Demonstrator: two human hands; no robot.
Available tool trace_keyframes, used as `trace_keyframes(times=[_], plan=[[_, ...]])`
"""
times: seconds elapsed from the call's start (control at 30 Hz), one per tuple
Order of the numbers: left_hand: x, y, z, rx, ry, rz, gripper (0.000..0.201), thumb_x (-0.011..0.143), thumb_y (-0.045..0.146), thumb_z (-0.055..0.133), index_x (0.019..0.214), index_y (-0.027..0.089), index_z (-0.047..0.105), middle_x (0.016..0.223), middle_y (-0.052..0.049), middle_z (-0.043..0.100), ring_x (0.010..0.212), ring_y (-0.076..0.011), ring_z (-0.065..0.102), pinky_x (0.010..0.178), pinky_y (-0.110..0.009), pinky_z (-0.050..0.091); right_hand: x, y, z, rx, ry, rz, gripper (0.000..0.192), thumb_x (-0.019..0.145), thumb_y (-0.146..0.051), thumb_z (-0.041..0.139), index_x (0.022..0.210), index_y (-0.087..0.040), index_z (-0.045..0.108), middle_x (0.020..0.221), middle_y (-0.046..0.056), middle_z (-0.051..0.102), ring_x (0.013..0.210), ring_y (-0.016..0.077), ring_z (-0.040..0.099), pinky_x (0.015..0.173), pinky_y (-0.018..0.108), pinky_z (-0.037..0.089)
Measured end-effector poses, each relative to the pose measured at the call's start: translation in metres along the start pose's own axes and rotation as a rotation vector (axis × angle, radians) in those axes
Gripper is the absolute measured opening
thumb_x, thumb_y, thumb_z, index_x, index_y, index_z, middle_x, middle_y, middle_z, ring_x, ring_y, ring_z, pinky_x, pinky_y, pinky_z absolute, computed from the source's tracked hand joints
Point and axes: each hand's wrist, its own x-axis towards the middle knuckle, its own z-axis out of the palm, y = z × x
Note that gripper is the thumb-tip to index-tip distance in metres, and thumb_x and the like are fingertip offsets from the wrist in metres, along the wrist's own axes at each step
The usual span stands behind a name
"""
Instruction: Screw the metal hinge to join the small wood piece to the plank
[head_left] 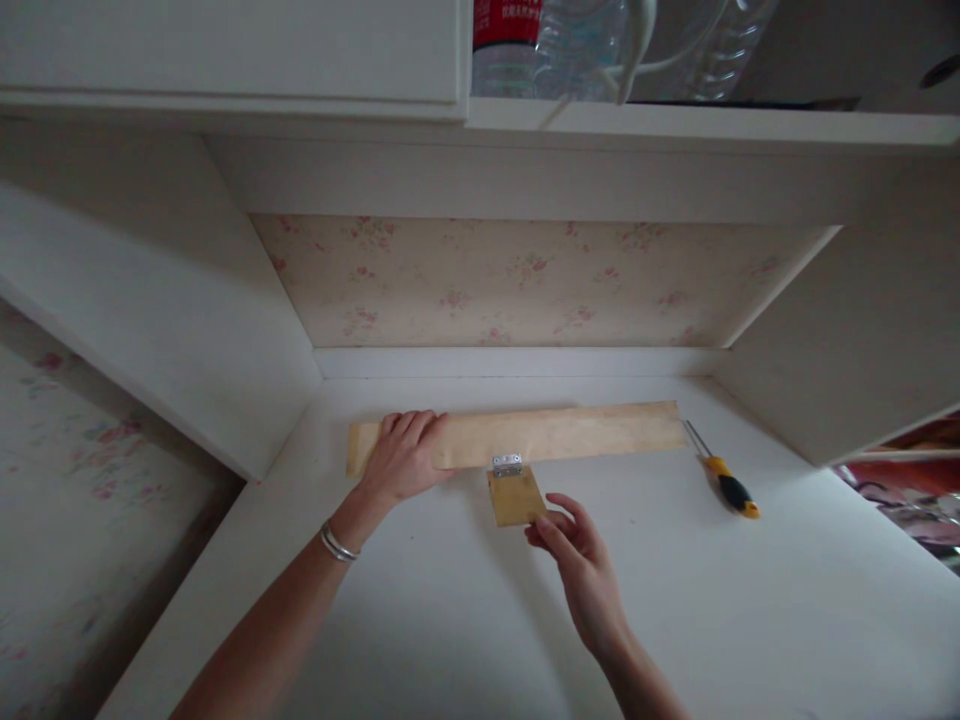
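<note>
We press our left hand point(401, 455) flat, fingers spread, on the long wood strip point(525, 436) near its left end. Just below the strip's middle, small metal hinge point(507, 465) joins it w/ small wood block point(515, 496). Our right hand point(577, 555) pinches the block's lower-right corner w/ fingertips. Screwdriver point(724, 482) lies at the strip's right end.

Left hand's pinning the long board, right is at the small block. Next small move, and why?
Probably swing the small wooden block on the hinge. The right hand pinches its near corner, the left hand lies flat on the long board, and the screwdriver lies untouched to the right.
</note>
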Motion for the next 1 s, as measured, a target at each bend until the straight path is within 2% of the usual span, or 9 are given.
trace_keyframes(times=[0.13,0.23,0.33,0.5,0.57,0.7,0.9,1.0], plan=[[0.002,-0.001,-0.002,0.001,0.011,-0.014,0.068,0.066,0.051,0.069,0.123,0.019,0.049,0.112,-0.012,0.054,0.104,-0.0287,0.049,0.092,-0.043,0.033,0.006,0.007,-0.002,-0.008,0.035,0.053,0.046,0.076,-0.041,0.066,0.113,-0.021,0.046,0.085,0.004,0.066,0.075,0.0191,0.061,0.079,0.038,0.046],[0.003,-0.001,-0.004,-0.004,0.026,-0.023,0.067,0.068,0.051,0.068,0.124,0.019,0.049,0.112,-0.013,0.055,0.104,-0.0296,0.048,0.092,-0.043,0.032,0.013,0.018,-0.006,-0.007,0.050,0.143,0.046,0.075,-0.042,0.066,0.112,-0.022,0.048,0.098,0.006,0.064,0.084,0.0208,0.061,0.082,0.039,0.047],[0.003,-0.001,-0.007,-0.009,0.040,-0.028,0.065,0.069,0.050,0.067,0.123,0.019,0.050,0.111,-0.013,0.055,0.105,-0.0300,0.048,0.091,-0.044,0.032,0.017,0.024,-0.008,-0.006,0.033,0.200,0.045,0.075,-0.043,0.066,0.112,-0.023,0.050,0.109,0.007,0.060,0.088,0.0207,0.060,0.082,0.038,0.047],[0.003,-0.001,-0.009,-0.003,0.038,-0.027,0.066,0.068,0.050,0.068,0.123,0.019,0.049,0.111,-0.012,0.055,0.104,-0.0291,0.048,0.091,-0.044,0.033,0.020,0.020,-0.005,-0.011,-0.028,0.210,0.043,0.076,-0.043,0.065,0.113,-0.023,0.055,0.110,0.006,0.058,0.089,0.0201,0.059,0.081,0.036,0.046],[0.003,-0.002,-0.009,-0.001,0.030,-0.024,0.068,0.067,0.050,0.069,0.124,0.019,0.048,0.111,-0.012,0.054,0.104,-0.0291,0.048,0.092,-0.044,0.033,0.020,0.018,-0.003,-0.019,-0.061,0.201,0.037,0.077,-0.042,0.064,0.108,-0.022,0.058,0.105,0.006,0.059,0.085,0.0186,0.058,0.080,0.035,0.046],[0.002,-0.002,-0.008,-0.002,0.015,-0.024,0.069,0.067,0.050,0.070,0.124,0.018,0.048,0.113,-0.012,0.054,0.104,-0.0293,0.048,0.092,-0.044,0.032,0.016,0.014,-0.004,-0.071,-0.041,0.154,0.024,0.078,-0.042,0.063,0.082,-0.018,0.060,0.083,0.003,0.060,0.071,0.0138,0.055,0.072,0.030,0.043],[0.001,-0.002,-0.009,0.003,0.021,0.009,0.066,0.071,0.052,0.066,0.125,0.018,0.048,0.112,-0.013,0.055,0.104,-0.0296,0.048,0.092,-0.045,0.032,0.001,-0.007,0.002,-0.041,-0.120,0.131,0.030,0.082,-0.042,0.058,0.068,-0.016,0.058,0.064,0.003,0.057,0.060,0.0126,0.049,0.062,0.027,0.038],[0.002,0.001,-0.011,0.004,0.028,0.027,0.065,0.072,0.053,0.064,0.124,0.017,0.049,0.111,-0.014,0.055,0.103,-0.0294,0.048,0.091,-0.045,0.032,-0.002,-0.020,0.009,-0.002,-0.119,0.127,0.032,0.082,-0.042,0.058,0.064,-0.015,0.056,0.059,0.003,0.055,0.057,0.0117,0.046,0.059,0.026,0.036]])
